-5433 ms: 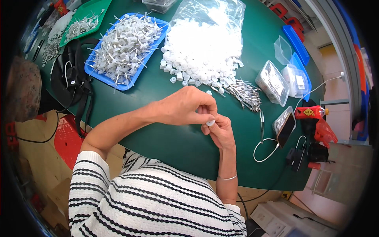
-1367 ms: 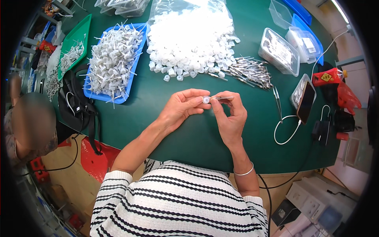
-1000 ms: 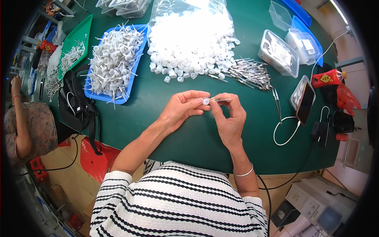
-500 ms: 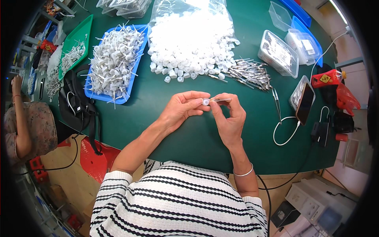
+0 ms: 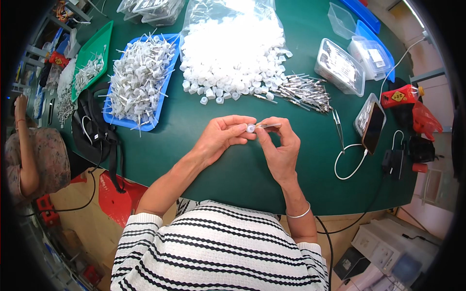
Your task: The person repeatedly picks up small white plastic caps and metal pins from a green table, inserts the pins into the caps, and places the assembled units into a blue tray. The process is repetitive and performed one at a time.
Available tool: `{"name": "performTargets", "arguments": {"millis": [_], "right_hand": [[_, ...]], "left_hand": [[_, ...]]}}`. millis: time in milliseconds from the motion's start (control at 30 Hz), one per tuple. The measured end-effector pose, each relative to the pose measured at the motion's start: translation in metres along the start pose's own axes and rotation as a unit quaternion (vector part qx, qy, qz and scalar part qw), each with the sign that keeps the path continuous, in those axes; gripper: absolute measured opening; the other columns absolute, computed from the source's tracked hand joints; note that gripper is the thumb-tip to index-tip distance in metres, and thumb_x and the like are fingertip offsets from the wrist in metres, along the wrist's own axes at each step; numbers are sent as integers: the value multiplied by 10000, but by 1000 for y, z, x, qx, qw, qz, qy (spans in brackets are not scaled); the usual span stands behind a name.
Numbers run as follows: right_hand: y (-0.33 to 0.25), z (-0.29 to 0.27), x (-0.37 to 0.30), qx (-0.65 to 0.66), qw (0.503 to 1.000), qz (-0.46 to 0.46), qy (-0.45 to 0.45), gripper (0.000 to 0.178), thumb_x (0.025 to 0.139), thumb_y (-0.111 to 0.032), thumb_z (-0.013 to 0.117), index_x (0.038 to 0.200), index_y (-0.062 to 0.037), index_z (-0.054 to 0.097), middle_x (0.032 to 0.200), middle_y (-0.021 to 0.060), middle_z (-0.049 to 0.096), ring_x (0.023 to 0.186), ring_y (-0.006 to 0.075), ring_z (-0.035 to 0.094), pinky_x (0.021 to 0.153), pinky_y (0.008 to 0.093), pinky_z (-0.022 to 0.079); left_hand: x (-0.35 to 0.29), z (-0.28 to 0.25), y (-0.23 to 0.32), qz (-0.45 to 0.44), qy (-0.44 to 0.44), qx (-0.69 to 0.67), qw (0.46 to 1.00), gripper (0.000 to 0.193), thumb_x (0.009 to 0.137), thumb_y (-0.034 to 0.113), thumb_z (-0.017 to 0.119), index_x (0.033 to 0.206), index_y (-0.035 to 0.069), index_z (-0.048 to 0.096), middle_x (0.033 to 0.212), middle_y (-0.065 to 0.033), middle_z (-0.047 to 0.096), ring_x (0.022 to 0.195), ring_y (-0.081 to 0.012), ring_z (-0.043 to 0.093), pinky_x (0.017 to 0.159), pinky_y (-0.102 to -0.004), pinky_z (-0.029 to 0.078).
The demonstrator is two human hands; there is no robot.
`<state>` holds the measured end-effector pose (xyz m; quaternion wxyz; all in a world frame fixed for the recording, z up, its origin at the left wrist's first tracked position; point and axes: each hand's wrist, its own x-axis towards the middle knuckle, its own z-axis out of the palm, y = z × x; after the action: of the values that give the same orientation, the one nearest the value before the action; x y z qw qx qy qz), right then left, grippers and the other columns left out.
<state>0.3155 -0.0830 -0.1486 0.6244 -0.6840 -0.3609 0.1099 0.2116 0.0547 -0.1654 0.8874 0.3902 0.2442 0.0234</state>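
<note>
Between the thumb and fingers of my left hand is a small white plastic cap, its round opening showing. My right hand pinches a thin metal rod, whose inner end meets the cap; whether it sits inside cannot be told. Beyond my hands lies a heap of the same white caps, partly in a clear plastic bag. Right of it is a pile of thin metal rods. A blue tray at the left holds many caps with rods in them.
A pair of tweezers lies right of the rods, near a phone on a clear box and a white cable. Clear plastic boxes stand at the back right. At the left are a black backpack, a green tray and another person.
Both hands have shifted very slightly left with the cap and rod. The grips look the same, and the whole view has moved a little.
</note>
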Motion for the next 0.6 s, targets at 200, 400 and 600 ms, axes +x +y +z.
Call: {"name": "performTargets", "arguments": {"millis": [200, 400, 600], "right_hand": [[1, 0, -1, -2, 1000, -7, -1, 127, 811, -5, 670, 905, -1, 585, 841, 88, 644, 741, 182, 639, 681, 280, 519], [1, -1, 1, -16, 1000, -20, -14, 131, 809, 3, 667, 912, -1, 586, 844, 90, 646, 738, 181, 650, 670, 281, 528], [1, -5, 3, -6, 999, -13, -34, 130, 806, 23, 661, 912, 4, 588, 841, 92, 648, 731, 182, 669, 656, 271, 541]], "left_hand": [[0, -1, -2, 13, 2, 5, 1000, 284, 929, 111, 572, 1175, -29, 587, 1004, -109, 670, 905, -156, 673, 728, -209, 566], [-1, 0, 0, 37, 4, 41, 998, 276, 923, 126, 587, 1157, -18, 607, 1000, -101, 675, 897, -153, 676, 725, -206, 564], [-1, -1, -1, 43, 2, 53, 998, 271, 918, 131, 595, 1147, -12, 616, 995, -102, 676, 891, -157, 677, 718, -205, 566]]}}
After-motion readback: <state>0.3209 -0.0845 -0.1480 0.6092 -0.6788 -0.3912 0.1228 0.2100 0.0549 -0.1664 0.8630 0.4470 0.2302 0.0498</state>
